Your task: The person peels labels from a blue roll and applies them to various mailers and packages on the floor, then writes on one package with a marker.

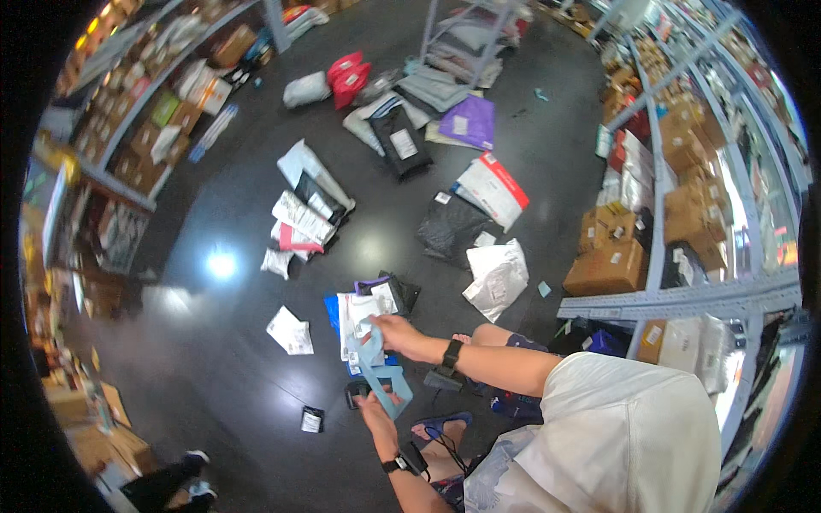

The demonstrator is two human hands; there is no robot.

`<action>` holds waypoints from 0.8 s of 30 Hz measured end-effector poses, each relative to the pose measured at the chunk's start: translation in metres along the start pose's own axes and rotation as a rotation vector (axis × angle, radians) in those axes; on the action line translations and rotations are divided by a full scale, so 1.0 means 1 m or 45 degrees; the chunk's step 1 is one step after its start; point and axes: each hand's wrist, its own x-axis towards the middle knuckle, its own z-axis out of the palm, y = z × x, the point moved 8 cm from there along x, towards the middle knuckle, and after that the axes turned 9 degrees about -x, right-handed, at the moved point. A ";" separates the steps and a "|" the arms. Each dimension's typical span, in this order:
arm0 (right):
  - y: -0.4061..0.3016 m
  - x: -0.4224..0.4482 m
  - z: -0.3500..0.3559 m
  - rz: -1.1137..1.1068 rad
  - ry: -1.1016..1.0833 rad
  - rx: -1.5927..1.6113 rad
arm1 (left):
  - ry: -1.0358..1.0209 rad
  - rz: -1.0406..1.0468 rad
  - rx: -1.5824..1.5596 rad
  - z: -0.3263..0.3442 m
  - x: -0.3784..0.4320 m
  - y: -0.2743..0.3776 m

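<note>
A light-blue strip (404,388), looped and flexible, runs between my two hands. My right hand (394,336) pinches its upper end over a white mailer bag (346,314). Lower down, my left hand (377,413) holds the strip's other part. Just beside the left fingers is a dark device (355,393), partly covered; I cannot tell whether the hand touches it. The white mailer lies on a small pile with a blue bag (331,313) and a black parcel bag (405,295). Black bands sit on both wrists.
Several parcel piles lie on the dark floor (224,359), including white-and-pink mailers (298,221), a silver bag (497,279) and a purple bag (471,118). A small black packet (312,420) lies near the left hand. Metal shelving (660,298) with cartons (606,266) stands at right. Another person's leg (163,481) shows lower left.
</note>
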 end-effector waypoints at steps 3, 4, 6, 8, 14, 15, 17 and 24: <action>-0.076 -0.060 -0.054 -0.096 0.017 0.449 | -0.137 -0.094 0.737 0.081 -0.055 0.051; -0.111 -0.089 -0.076 -0.113 0.106 0.480 | -0.154 -0.175 0.829 0.098 -0.061 0.057; -0.155 -0.134 -0.115 -0.145 0.212 0.599 | -0.202 -0.206 0.950 0.138 -0.081 0.083; -0.190 -0.172 -0.156 -0.200 0.295 0.726 | -0.258 -0.224 1.107 0.187 -0.100 0.112; -0.324 -0.255 -0.252 -0.401 0.493 0.814 | -0.445 0.052 1.611 0.316 -0.101 0.186; -0.345 -0.264 -0.261 -0.484 0.492 0.667 | -0.427 0.121 1.614 0.350 -0.105 0.201; -0.370 -0.272 -0.250 -0.577 0.491 0.401 | -0.375 0.243 1.619 0.427 -0.126 0.232; -0.437 -0.374 -0.132 -1.045 0.435 -1.054 | -0.796 0.269 0.757 0.615 -0.121 0.214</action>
